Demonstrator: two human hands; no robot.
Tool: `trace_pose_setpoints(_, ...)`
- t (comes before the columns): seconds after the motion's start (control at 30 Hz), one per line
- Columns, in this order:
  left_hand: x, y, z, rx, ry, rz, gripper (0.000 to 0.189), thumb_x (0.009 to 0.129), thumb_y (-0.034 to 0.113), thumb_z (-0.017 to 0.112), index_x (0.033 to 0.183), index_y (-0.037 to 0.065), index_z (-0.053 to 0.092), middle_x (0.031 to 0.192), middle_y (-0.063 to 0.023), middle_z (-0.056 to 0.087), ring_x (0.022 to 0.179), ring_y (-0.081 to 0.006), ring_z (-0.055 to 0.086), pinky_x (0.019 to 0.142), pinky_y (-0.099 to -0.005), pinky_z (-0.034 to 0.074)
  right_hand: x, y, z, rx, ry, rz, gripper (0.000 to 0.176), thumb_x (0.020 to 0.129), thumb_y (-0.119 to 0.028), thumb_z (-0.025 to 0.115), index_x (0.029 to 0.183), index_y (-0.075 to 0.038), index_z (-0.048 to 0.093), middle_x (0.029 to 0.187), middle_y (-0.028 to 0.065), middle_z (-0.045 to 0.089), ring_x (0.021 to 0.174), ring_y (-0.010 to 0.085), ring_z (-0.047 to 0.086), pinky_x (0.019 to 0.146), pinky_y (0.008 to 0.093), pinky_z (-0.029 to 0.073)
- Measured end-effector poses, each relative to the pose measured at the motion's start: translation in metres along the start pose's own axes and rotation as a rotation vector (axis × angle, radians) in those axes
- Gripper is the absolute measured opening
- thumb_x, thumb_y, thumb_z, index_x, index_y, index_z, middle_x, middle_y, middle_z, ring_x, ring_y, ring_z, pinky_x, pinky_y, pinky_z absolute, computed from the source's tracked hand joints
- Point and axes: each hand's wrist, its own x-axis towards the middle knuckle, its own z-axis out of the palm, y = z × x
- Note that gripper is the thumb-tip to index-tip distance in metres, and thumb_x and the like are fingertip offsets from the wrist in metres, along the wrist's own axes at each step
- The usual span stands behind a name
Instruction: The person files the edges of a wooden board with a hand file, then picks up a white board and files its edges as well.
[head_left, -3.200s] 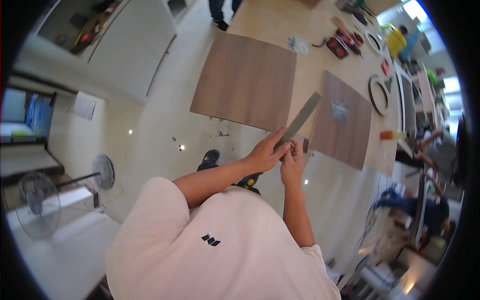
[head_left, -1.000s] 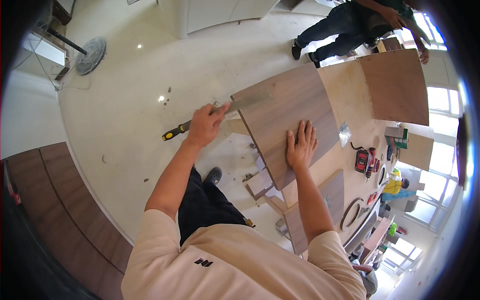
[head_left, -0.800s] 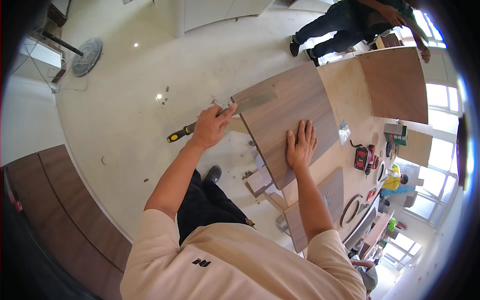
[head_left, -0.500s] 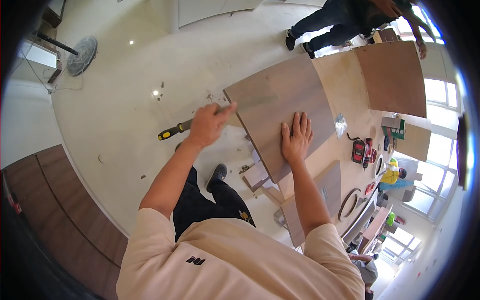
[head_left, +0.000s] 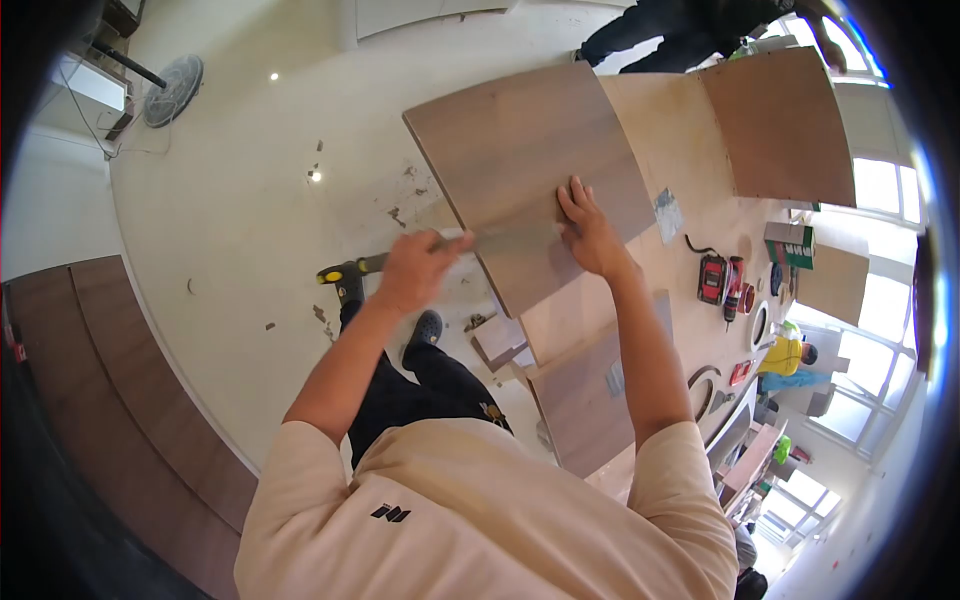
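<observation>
My left hand (head_left: 417,270) is closed around a file, in front of its yellow-and-black handle (head_left: 340,272), index finger stretched along it. The blade (head_left: 515,240), smeared by motion, crosses the near edge of a brown wood-grain board (head_left: 520,140) and reaches over its top. My right hand (head_left: 598,235) lies on this board with fingers spread, its thumb by the far end of the blade. Under the board is a pale wooden worktable (head_left: 650,130).
A second brown board (head_left: 590,410) lies nearer me. Beyond my right hand are a red-and-black cordless drill (head_left: 722,282) and a green box (head_left: 790,245). A person (head_left: 660,35) stands at the far end. Scraps (head_left: 398,217) litter the floor, left of the table.
The view has shifted, so the board appears further up and left. The blade now reaches further over the board. My right hand has shifted across the board, closer to the blade's end.
</observation>
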Motion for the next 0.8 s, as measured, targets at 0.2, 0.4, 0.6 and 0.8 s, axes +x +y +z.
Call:
trace_pose_setpoints(0.2, -0.022, 0.025, 0.021, -0.068, 0.039, -0.066, 0.052, 0.086, 0.015, 0.071, 0.135, 0.03, 0.065, 0.084, -0.0051, 0.055, 0.078, -0.0272, 0.056, 0.071, -0.0405, 0.043, 0.006, -0.007, -0.016, -0.109, -0.119, 0.031, 0.069, 0.09, -0.018, 0.068, 0.154, -0.019, 0.042, 0.166, 0.0144, 0.024, 0.148, 0.0392, 0.033, 0.114, 0.0477, 0.041)
trace_pose_setpoints(0.4, -0.059, 0.073, 0.038, -0.127, 0.024, -0.09, 0.056, 0.083, 0.012, 0.072, 0.136, 0.031, 0.064, 0.085, -0.0048, 0.055, 0.078, -0.0276, 0.055, 0.07, -0.0405, 0.042, 0.013, -0.001, -0.019, -0.222, -0.15, 0.019, 0.071, 0.089, -0.026, 0.071, 0.155, -0.024, 0.042, 0.166, 0.0109, 0.026, 0.146, 0.0368, 0.037, 0.112, 0.0476, 0.044)
trace_pose_setpoints(0.6, -0.066, 0.106, 0.061, -0.17, 0.044, -0.005, 0.061, 0.085, 0.013, 0.072, 0.142, 0.03, 0.059, 0.084, -0.0049, 0.055, 0.076, -0.0273, 0.056, 0.069, -0.041, 0.041, 0.017, 0.001, -0.014, -0.278, -0.142, 0.008, 0.072, 0.089, -0.032, 0.072, 0.155, -0.024, 0.042, 0.166, 0.011, 0.028, 0.146, 0.0363, 0.038, 0.112, 0.0466, 0.044)
trace_pose_setpoints(0.8, -0.085, 0.077, 0.044, -0.084, 0.095, -0.181, 0.061, 0.086, 0.013, 0.07, 0.143, 0.033, 0.058, 0.085, -0.0046, 0.054, 0.078, -0.0272, 0.056, 0.069, -0.041, 0.042, 0.018, 0.004, -0.013, -0.27, -0.135, -0.015, 0.073, 0.09, -0.034, 0.071, 0.155, -0.023, 0.042, 0.165, 0.0122, 0.029, 0.145, 0.0366, 0.039, 0.112, 0.0461, 0.043)
